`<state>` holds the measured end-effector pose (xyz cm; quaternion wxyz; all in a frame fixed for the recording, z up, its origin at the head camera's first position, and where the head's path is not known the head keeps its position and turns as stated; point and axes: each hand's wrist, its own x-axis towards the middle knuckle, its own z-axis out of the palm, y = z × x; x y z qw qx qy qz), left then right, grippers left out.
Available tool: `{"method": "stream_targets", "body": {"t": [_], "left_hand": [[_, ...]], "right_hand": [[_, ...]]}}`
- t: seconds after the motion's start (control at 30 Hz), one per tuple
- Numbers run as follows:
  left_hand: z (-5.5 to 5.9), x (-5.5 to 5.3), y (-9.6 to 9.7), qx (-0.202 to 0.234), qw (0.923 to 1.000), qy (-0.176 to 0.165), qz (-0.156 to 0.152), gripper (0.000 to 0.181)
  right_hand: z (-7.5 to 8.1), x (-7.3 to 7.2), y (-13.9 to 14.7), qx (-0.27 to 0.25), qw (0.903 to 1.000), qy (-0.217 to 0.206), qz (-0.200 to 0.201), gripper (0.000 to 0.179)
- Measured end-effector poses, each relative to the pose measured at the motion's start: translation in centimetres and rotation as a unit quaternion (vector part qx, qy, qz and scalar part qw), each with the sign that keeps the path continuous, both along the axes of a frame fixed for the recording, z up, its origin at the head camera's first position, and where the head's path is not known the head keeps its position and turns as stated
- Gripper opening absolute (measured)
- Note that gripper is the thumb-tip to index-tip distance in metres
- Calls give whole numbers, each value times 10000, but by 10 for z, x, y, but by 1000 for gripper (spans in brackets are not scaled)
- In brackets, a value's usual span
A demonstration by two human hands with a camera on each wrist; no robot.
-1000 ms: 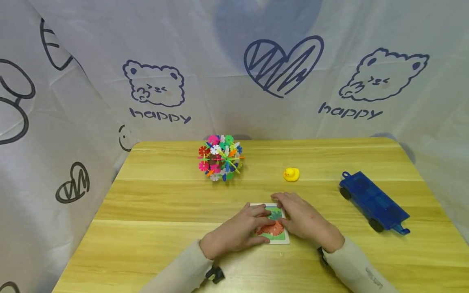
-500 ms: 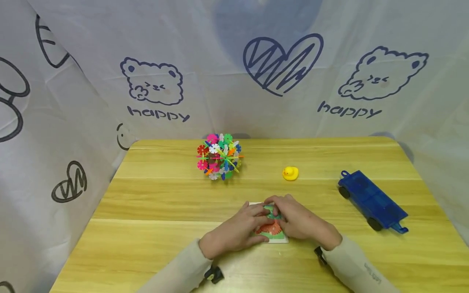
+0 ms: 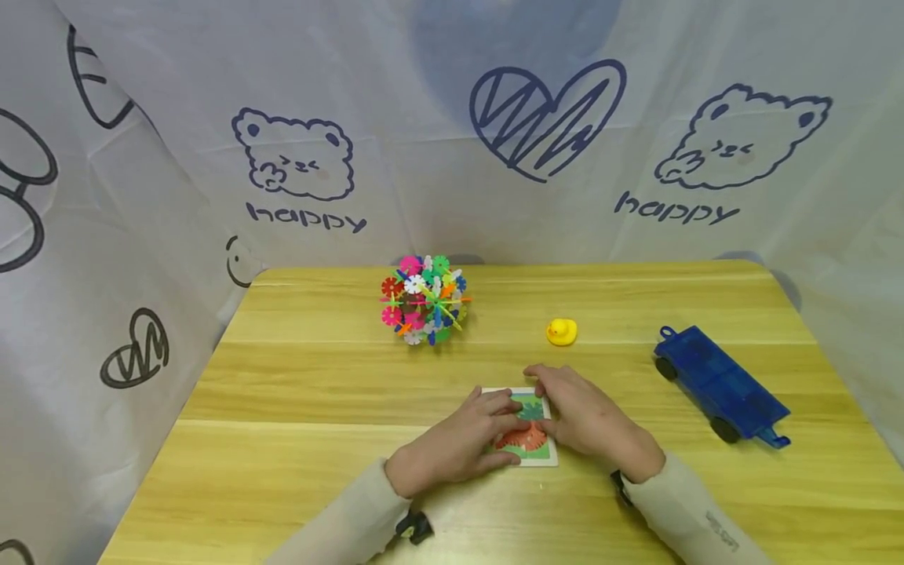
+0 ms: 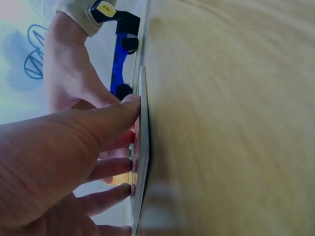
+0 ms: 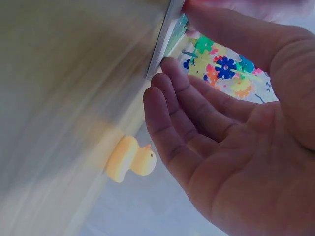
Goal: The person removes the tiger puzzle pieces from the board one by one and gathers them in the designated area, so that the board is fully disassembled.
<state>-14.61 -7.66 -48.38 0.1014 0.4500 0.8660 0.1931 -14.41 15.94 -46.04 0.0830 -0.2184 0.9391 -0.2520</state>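
White-bordered puzzle (image 3: pixel 533 441) lies partly beneath the left hand (image 3: pixel 457 441), fingers extended, the right hand (image 3: pixel 585 412) unclenched at its right edge.

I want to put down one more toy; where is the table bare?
Bare: left part of the table, beside the flower-disc ball; back strip behind the toy duck and blue toy trailer. Crowded: front middle, with left hand and right hand at the picture board.
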Motion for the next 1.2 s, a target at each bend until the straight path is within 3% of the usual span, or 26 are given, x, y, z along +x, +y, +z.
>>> {"method": "stream_targets", "body": {"t": [0.4,0.63,0.93,1.2], "left_hand": [[-2,-1,2,20,10000,-19,-61,48],[0,0,0,52,10000,-50,9,46],[1,0,1,90,10000,-24,-19,46],[0,-1,0,62,10000,-37,-11,46]], "right_hand": [[-6,-12,8,-205,9984,-396,342,54],[-8,-14,6,-356,9972,-237,608,48],[-7,-13,6,-277,9974,-389,537,50],[-6,-13,10,-296,9978,-513,287,36]]}}
